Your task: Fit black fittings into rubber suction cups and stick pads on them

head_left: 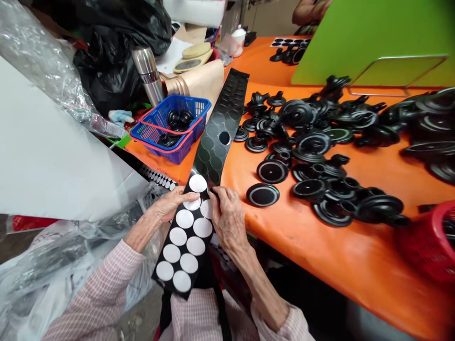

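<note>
A black sheet with rows of white circles (185,219) hangs tilted over the table's near edge, toward my lap. My left hand (174,202) grips its left side, thumb on top across a white circle and the other fingers mostly hidden underneath. At the sheet's right edge, my right hand (229,215) is closed, its fingertips pinching the sheet by a white circle. Beyond both hands, a long dark strip with round outlines (216,135) lies on the table; one circle in it is deep black. Nearest my right hand stands a black round part with a flat disc face (263,194).
Many black rubber-like parts (298,113) are heaped on the orange table (305,255). A blue basket (181,154) holds several black pieces. Around these are a steel flask (147,76), a red basket (428,241), a green panel (369,38) and another person's arm (307,12).
</note>
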A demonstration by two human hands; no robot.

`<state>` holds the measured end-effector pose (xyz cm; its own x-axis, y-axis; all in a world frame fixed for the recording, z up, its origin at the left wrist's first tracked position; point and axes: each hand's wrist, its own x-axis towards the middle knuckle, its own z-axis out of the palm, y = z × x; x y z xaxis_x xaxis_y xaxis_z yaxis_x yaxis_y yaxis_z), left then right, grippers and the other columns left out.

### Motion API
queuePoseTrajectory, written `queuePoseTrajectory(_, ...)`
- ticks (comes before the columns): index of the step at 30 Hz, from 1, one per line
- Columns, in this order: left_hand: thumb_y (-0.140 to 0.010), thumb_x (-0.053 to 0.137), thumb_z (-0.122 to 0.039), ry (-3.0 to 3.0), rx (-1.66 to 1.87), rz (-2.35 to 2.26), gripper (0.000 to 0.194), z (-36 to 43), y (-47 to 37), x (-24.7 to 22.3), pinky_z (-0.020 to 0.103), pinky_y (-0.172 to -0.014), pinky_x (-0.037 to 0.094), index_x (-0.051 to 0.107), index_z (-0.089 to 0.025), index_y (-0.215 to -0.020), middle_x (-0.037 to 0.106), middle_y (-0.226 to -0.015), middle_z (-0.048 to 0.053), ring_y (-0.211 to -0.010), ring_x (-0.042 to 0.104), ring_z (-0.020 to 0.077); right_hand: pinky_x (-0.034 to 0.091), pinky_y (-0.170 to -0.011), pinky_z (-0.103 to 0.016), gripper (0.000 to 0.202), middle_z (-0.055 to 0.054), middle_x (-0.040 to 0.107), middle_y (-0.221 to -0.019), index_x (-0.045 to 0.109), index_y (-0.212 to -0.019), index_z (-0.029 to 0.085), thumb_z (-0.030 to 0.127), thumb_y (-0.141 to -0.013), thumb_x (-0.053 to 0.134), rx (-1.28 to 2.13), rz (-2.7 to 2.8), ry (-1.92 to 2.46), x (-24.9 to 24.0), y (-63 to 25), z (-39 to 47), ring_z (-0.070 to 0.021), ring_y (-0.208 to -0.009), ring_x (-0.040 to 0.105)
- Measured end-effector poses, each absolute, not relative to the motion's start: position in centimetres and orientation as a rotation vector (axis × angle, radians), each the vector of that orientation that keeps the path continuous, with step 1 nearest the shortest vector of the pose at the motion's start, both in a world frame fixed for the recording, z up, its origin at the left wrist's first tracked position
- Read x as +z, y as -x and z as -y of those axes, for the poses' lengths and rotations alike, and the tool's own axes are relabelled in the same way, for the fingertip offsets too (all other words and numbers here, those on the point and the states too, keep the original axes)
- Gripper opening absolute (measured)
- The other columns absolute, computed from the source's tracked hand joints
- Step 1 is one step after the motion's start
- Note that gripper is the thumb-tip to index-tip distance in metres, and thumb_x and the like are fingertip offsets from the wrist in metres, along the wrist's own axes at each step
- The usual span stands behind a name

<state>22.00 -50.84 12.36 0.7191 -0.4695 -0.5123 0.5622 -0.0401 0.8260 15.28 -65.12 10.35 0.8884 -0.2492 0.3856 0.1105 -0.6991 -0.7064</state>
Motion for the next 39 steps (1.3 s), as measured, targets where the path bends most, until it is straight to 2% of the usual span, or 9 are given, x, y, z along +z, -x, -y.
queuePoseTrajectory(6, -0.062, 0.080, -0.036, -1.643, -0.819, -0.072, 0.031, 49.2, -22.7, 14.3, 0.027, -0.064, 0.045, 0.067, -0.015, -0.081, 0.067, -0.074, 0.004, -0.068, 0.060, 0.0160, 0.049, -0.072, -0.035, 0.027, -0.011, 0.065, -0.089, 0.060, -0.091, 0.019, 0.022, -0.098, 0.034, -0.751, -0.226, 2.284, 10.7, -14.2, 66.0, -0.0209, -0.082, 0.059)
queuePoseTrajectory(11, -0.067, 0.074, -0.046, -2.210, -0.150, -0.013, 0.032, 49.5, -21.9, 16.9, 0.026, -0.066, 0.042, 0.061, -0.019, -0.078, 0.060, -0.075, 0.000, -0.073, 0.054, 0.0161, 0.052, -0.066, -0.028, 0.025, -0.007, 0.064, -0.090, 0.061, -0.095, 0.021, 0.018, -0.098, 0.037, -0.778, -0.184, 2.168, 11.2, -11.3, 67.3, -0.0165, -0.077, 0.064)
queuePoseTrajectory(15, -0.071, 0.070, -0.049, -1.810, -0.751, 0.150, 0.034, 53.9, -19.5, 18.0, 0.026, -0.067, 0.042, 0.058, -0.018, -0.076, 0.059, -0.069, 0.000, -0.067, 0.054, 0.0133, 0.057, -0.077, -0.033, 0.024, -0.010, 0.066, -0.105, 0.064, -0.107, 0.023, 0.021, -0.096, 0.043, -0.740, -0.137, 2.107, 11.7, -9.5, 67.4, -0.0200, -0.094, 0.067)
queuePoseTrajectory(18, -0.067, 0.074, -0.040, -1.600, -0.868, 0.146, 0.032, 57.3, -18.3, 18.2, 0.026, -0.069, 0.043, 0.056, -0.018, -0.082, 0.060, -0.069, -0.001, -0.066, 0.056, 0.0123, 0.055, -0.089, -0.039, 0.027, -0.012, 0.063, -0.117, 0.060, -0.118, 0.022, 0.027, -0.092, 0.051, -0.617, -0.185, 1.896, 12.3, -8.7, 68.6, -0.0224, -0.108, 0.063)
queuePoseTrajectory(23, -0.081, 0.060, -0.043, -1.997, -0.731, 0.558, 0.028, 61.7, -19.2, 19.0, 0.032, -0.071, 0.046, 0.064, -0.019, -0.095, 0.064, -0.083, 0.004, -0.067, 0.060, 0.0162, 0.052, -0.057, -0.026, 0.024, 0.001, 0.059, -0.068, 0.057, -0.086, 0.019, 0.043, -0.088, 0.056, -0.432, -0.541, 1.382, 13.0, -8.2, 72.0, -0.0124, -0.060, 0.057)
queuePoseTrajectory(27, -0.087, 0.052, -0.029, -2.457, 0.034, 0.863, 0.033, 66.4, -22.0, 18.7, 0.043, -0.092, 0.042, 0.061, -0.019, -0.116, 0.055, -0.122, 0.014, -0.104, 0.057, 0.0284, 0.047, -0.058, -0.023, 0.023, 0.004, 0.052, -0.065, 0.056, -0.080, 0.020, 0.043, -0.085, 0.059, -0.568, -0.561, 1.339, 13.6, -7.4, 74.2, -0.0098, -0.058, 0.050)
queuePoseTrajectory(30, -0.081, 0.059, -0.018, -2.610, 0.066, 1.167, 0.033, 69.4, -23.7, 17.4, 0.052, -0.100, 0.036, 0.061, -0.015, -0.113, 0.050, -0.128, 0.019, -0.122, 0.043, 0.0377, 0.049, -0.060, -0.024, 0.022, 0.001, 0.057, -0.072, 0.060, -0.081, 0.021, 0.043, -0.084, 0.059, -0.570, -0.561, 1.451, 13.5, -5.9, 75.5, -0.0121, -0.064, 0.054)
queuePoseTrajectory(34, -0.084, 0.052, -0.011, -2.579, 0.010, 1.371, 0.029, 70.5, -23.9, 15.9, 0.051, -0.098, 0.037, 0.060, -0.019, -0.110, 0.056, -0.117, 0.014, -0.114, 0.049, 0.0328, 0.051, -0.062, -0.026, 0.020, -0.001, 0.061, -0.075, 0.062, -0.087, 0.021, 0.041, -0.086, 0.057, -0.562, -0.585, 1.557, 12.4, -3.8, 76.8, -0.0144, -0.067, 0.058)
queuePoseTrajectory(39, -0.088, 0.052, -0.025, -2.287, -0.118, 1.083, 0.019, 68.7, -22.4, 17.0, 0.039, -0.080, 0.049, 0.058, -0.018, -0.104, 0.057, -0.111, 0.012, -0.090, 0.060, 0.0232, 0.049, -0.069, -0.030, 0.016, -0.002, 0.060, -0.082, 0.062, -0.098, 0.023, 0.033, -0.090, 0.052, -0.658, -0.523, 1.799, 11.8, -3.1, 77.4, -0.0156, -0.074, 0.058)
